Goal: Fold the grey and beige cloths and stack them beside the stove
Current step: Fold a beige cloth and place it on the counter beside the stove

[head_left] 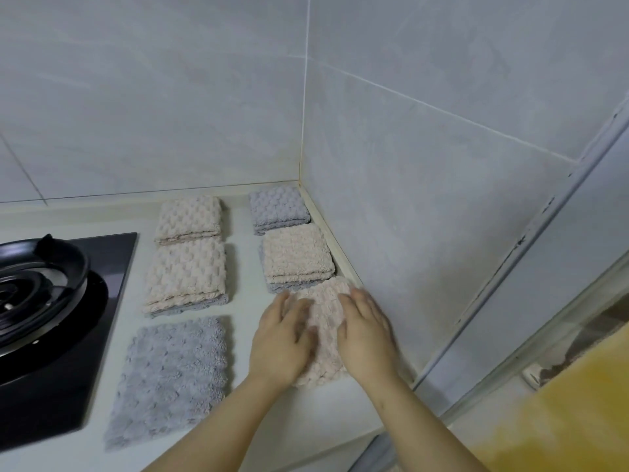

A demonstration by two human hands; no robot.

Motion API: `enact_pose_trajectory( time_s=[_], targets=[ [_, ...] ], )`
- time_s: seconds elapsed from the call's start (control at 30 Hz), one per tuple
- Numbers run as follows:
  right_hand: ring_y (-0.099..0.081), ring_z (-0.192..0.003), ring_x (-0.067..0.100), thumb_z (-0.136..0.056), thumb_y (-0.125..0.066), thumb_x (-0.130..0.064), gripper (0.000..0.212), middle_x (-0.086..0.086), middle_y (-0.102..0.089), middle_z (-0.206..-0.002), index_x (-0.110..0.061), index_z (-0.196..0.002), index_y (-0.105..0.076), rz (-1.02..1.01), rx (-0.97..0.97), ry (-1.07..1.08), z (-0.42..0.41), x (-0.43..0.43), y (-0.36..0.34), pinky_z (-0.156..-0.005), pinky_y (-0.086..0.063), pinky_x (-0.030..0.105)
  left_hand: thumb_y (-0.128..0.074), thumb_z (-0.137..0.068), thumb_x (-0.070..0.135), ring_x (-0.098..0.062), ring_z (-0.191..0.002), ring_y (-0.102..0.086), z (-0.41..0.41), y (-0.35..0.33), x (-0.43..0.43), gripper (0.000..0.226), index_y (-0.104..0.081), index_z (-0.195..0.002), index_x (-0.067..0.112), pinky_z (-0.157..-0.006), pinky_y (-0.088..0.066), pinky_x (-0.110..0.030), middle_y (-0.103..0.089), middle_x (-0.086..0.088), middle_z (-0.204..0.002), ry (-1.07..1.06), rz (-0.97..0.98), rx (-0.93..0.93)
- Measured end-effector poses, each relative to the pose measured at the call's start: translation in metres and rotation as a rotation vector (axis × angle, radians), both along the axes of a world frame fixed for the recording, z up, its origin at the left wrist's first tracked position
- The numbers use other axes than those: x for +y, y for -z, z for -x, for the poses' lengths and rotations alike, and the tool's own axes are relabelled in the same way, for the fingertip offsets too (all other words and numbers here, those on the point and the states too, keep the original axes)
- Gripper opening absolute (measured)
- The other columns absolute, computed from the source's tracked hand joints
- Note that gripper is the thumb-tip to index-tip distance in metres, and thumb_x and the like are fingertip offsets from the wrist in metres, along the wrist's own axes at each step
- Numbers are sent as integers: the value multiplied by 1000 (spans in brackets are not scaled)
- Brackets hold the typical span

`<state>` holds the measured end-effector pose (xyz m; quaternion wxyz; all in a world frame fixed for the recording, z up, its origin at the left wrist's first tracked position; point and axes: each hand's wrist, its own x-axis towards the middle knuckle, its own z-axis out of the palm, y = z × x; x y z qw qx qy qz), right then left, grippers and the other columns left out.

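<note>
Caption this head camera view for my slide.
Left hand and right hand press a beige cloth on the counter; folded stacks sit behind, a grey cloth lies beside the stove.

No readable text or labels

Just the one view, from the person's head, looking forward and steeply down across the pale worktop (pixel 243 267) to the tiled wall corner (pixel 301 158) at the far side. It sits close: the left hand (pixel 280 338) and right hand (pixel 366 332) fill the near middle, the gas stove (pixel 58 318) is cut off at the left, and straight edges bow outward at the right.
</note>
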<state>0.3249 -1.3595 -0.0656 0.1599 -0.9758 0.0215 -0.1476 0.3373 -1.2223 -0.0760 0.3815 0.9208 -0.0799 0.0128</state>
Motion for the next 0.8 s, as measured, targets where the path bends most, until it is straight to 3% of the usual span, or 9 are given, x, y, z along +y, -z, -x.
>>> enact_pose_trajectory(
  time_s=[0.07,0.13,0.33,0.57,0.8],
  targets=[
    [-20,-143,18,-95,-34,-18,50,2,-16,-157,-15,-144,-32,-3,236,-86,-6,-3,8,-115,-24,30,-31,-88,46,-16,-145,-7,-9,4,-5,60,-26,-145,28,-117,-13,-29,-10,2,-157,135,-167,28],
    [-8,-146,14,-99,-32,-21,52,1,-4,-159,-17,-149,-17,-28,354,-98,-9,-9,19,-117,-15,27,-31,-97,41,-17,-146,5,-13,9,-9,57,-12,-149,27,-119,-7,-36,1,4,-158,207,-321,128],
    [-2,-146,12,-101,-27,-19,52,1,-1,-159,-15,-150,-11,-81,412,-68,-15,-10,35,-119,-8,26,-23,-98,45,-16,-145,13,-15,18,-15,57,-2,-149,30,-116,5,-44,9,7,-158,236,-492,202],
    [-1,-146,13,-101,-26,-20,53,2,1,-159,-15,-150,-7,-79,451,-19,-15,-6,35,-119,-5,26,-19,-98,47,-15,-145,13,-21,23,-17,56,-2,-149,31,-115,8,-46,8,7,-158,253,-519,184],
    [-10,-145,12,-99,-31,-18,49,-1,-13,-158,-16,-148,-23,-211,421,-3,-11,-6,29,-118,-13,30,-27,-97,45,-17,-146,7,-24,11,-12,57,-8,-149,30,-116,1,-46,3,6,-158,289,-467,229]
  ],
)
